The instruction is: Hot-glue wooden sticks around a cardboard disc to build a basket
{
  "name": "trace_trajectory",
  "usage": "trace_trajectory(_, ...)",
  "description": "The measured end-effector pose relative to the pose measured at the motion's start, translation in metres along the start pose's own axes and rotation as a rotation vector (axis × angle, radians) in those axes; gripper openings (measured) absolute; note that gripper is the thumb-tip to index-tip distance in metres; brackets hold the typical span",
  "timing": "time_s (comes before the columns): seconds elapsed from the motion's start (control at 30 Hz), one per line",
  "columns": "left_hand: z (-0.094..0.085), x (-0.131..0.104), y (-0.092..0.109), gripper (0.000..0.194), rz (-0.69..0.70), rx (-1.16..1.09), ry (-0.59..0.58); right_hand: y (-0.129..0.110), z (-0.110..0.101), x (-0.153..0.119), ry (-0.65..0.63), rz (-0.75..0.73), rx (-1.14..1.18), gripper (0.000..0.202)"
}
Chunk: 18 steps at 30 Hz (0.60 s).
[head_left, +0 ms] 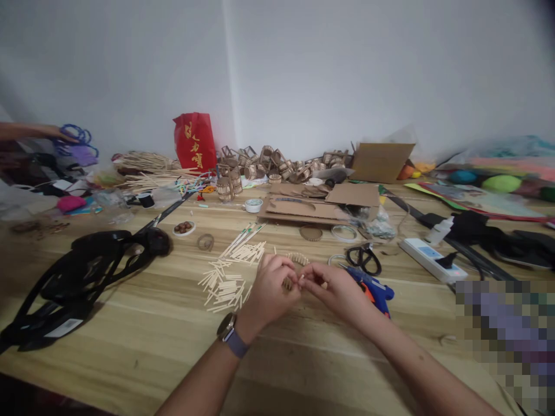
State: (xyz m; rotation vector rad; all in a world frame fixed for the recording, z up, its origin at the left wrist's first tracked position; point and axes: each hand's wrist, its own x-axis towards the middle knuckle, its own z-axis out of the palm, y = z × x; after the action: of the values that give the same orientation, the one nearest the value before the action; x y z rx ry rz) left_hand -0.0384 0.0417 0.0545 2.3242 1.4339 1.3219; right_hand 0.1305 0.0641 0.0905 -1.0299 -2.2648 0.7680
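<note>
My left hand [274, 283], with a watch on its wrist, is closed around a small brown slatted piece [287, 283], most of it hidden by the fingers. Fingertips of my right hand [327, 283] are pinched together against the left ones; a tiny pale bit shows there, too small to name. Just beyond the hands lies a ring of short sticks [298, 258]. Cut wooden sticks [228, 289] are scattered left of my left hand. A blue glue gun [376, 290] and black-handled scissors [364, 258] lie to the right of my right hand.
Flat cardboard [299, 209] and a heap of small wooden barrel-like pieces [281, 164] are farther back, near a red bag [195, 141]. A black strapped object [87, 271] lies left, a power strip [433, 260] right. Another person's hand [60, 133] holds blue cord at far left.
</note>
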Motion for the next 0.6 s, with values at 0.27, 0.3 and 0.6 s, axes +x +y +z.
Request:
trace_trajectory(0.27, 0.010, -0.002, -0.019, 0.051, -0.137, 0.000, -0.058, 0.038, -0.016, 0.007, -0.015, -0.070, -0.179, 0.012)
trace_trajectory(0.3, 0.012, -0.003, -0.025, 0.064, -0.170, -0.004, -0.091, 0.045, -0.013, 0.008, -0.010, -0.097, -0.200, 0.010)
trace_trajectory(0.6, 0.033, -0.010, -0.053, 0.117, -0.311, -0.103, -0.277, 0.065, 0.012, 0.015, 0.010, -0.122, -0.328, 0.012)
